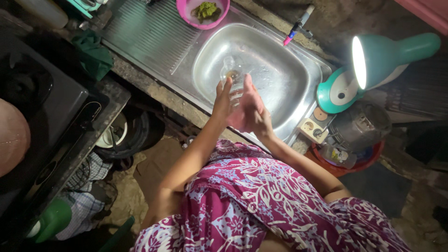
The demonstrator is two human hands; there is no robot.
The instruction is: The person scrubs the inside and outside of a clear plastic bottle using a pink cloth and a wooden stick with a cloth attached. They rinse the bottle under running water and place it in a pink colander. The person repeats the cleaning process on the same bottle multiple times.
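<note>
Over the steel sink basin (280, 79) I hold a clear drinking glass (232, 74) with some pale liquid in its bottom. My left hand (222, 99) grips the glass from the left side. My right hand (252, 107) is pressed against the glass from the right, fingers raised and close together; whether it grips the glass or only rubs it is unclear. Both hands hover above the basin's near edge. A small tap (298, 25) with a pink tip points into the basin from the back rim.
A pink bowl (186, 11) with green scraps sits on the ribbed drainboard (144, 35). A lit teal lamp (373, 60) stands right of the sink beside a power socket (311, 129). A red basin (350, 156) with jars lies lower right. A dark stove (42, 102) is at left.
</note>
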